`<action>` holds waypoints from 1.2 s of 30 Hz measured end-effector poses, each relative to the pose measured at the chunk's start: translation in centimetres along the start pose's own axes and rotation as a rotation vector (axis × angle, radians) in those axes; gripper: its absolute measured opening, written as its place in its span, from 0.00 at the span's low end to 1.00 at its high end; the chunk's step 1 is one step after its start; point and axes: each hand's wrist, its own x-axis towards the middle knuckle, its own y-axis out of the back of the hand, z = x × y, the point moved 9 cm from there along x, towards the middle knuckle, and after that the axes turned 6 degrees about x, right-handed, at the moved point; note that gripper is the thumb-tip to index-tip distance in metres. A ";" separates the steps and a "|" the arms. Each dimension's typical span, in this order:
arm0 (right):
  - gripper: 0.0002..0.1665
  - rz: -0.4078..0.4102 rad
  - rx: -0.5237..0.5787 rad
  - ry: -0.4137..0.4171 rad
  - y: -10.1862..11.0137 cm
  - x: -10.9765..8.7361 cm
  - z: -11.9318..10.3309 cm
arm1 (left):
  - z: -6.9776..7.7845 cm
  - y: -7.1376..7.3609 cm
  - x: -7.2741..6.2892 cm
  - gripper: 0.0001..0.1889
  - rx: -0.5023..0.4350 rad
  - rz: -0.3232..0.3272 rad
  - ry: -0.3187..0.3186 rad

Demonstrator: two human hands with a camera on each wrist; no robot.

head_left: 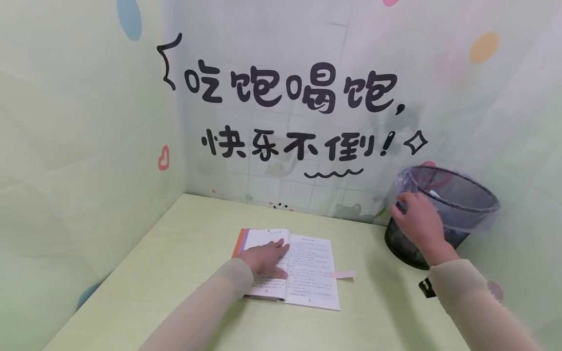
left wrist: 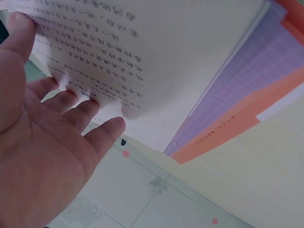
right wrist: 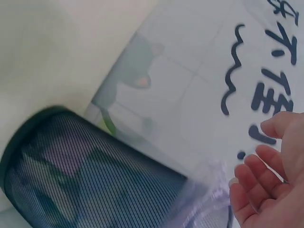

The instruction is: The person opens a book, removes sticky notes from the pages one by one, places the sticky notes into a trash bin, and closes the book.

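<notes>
On the table lies an open book (head_left: pixel 311 273) with printed text on its pages and an orange and purple cover edge at its left. My left hand (head_left: pixel 265 258) rests on the left page, fingers spread toward the middle fold. In the left wrist view, the fingertips and thumb touch the printed page (left wrist: pixel 95 57). A pink paper strip (head_left: pixel 344 275) sticks out past the book's right edge. My right hand (head_left: pixel 419 219) is raised at the near left rim of a black mesh bin (head_left: pixel 406 239), its fingers loosely bent with nothing between them.
A translucent purple bag (head_left: pixel 476 219) lines the bin and folds over its rim. Something white (head_left: pixel 434 194) shows inside it. A printed wall sheet (head_left: pixel 281 180) with large black characters stands behind the table (head_left: pixel 175 273), and another sheet (head_left: pixel 88 146) closes the left side.
</notes>
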 end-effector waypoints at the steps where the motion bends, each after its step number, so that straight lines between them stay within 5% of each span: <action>1: 0.27 -0.017 -0.002 0.008 -0.8 -0.2 -0.3 | 0.0 0.0 0.0 0.50 -0.001 0.000 -0.001; 13: 0.20 -0.168 -0.021 0.142 -10.0 -4.3 -3.5 | 0.1 -0.1 0.1 0.50 -0.003 0.004 -0.001; 22: 0.15 -0.424 0.012 0.198 -15.6 -7.4 -4.2 | 0.1 -0.2 0.2 0.50 0.005 0.004 -0.004; 27: 0.13 -0.508 0.018 0.174 -17.2 -8.4 -4.1 | 0.1 -0.2 0.1 0.50 0.009 0.007 -0.006; 36: 0.08 -0.486 -0.051 0.251 -17.8 -8.6 -3.8 | 0.1 -0.2 0.0 0.50 0.004 0.006 0.000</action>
